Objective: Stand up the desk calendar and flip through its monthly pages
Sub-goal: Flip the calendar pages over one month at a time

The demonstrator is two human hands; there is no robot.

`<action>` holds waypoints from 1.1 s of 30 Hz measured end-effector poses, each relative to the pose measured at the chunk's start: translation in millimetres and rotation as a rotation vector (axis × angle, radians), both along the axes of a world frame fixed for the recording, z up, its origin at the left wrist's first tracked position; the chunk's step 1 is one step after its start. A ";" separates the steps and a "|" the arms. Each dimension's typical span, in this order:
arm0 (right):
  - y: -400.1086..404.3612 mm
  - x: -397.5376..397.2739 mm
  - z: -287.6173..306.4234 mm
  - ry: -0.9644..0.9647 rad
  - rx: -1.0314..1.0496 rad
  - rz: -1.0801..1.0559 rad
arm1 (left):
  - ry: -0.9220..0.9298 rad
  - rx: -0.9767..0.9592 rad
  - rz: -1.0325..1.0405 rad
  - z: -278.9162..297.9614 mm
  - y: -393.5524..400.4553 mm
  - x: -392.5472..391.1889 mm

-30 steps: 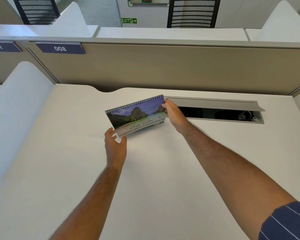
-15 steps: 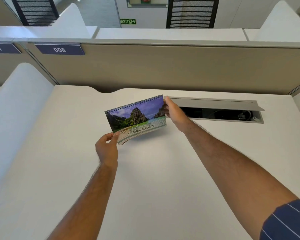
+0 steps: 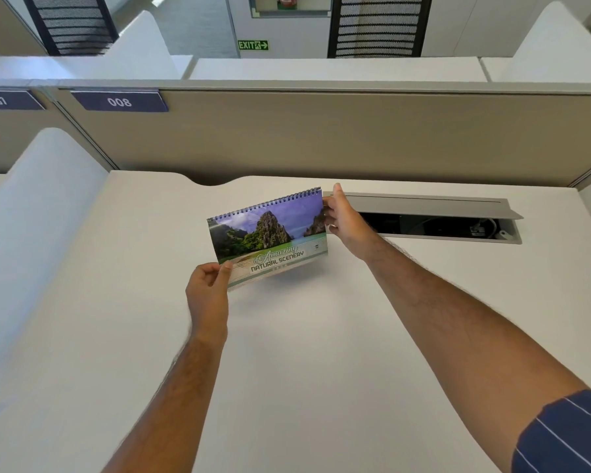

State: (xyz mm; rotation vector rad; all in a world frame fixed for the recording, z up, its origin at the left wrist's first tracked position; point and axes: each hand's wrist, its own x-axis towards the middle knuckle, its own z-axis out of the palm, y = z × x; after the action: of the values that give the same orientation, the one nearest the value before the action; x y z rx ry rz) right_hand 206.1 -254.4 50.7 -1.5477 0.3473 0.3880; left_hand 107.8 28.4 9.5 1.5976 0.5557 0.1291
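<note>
A spiral-bound desk calendar [image 3: 268,235] is held just above the white desk [image 3: 304,353], its cover tilted up toward me. The cover shows green cliffs, sea and the words "Natural Scenery"; the wire spine runs along its top edge. My left hand [image 3: 207,293] pinches the lower left corner between thumb and fingers. My right hand [image 3: 343,218] grips the right edge near the spine, fingers behind the cover. The back of the calendar and its stand are hidden.
An open cable tray [image 3: 434,221] with a raised grey lid lies in the desk right of the calendar. A beige partition [image 3: 321,138] labelled 008 closes the far side. A white curved divider [image 3: 38,199] stands on the left.
The calendar has been lifted and tilted more upright, so its cover faces me more fully. My left hand shifted left and took a pinch on the lower left corner.
</note>
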 end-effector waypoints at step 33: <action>-7.8 4.3 -9.9 0.021 0.003 0.055 | -0.199 -0.353 -0.006 58.7 15.0 53.9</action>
State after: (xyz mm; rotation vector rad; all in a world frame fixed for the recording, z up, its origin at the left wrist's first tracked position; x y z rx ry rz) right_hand 210.4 -262.1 40.8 -1.5535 0.3206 0.4482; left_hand 161.7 43.4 68.3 1.2264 0.3938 0.1736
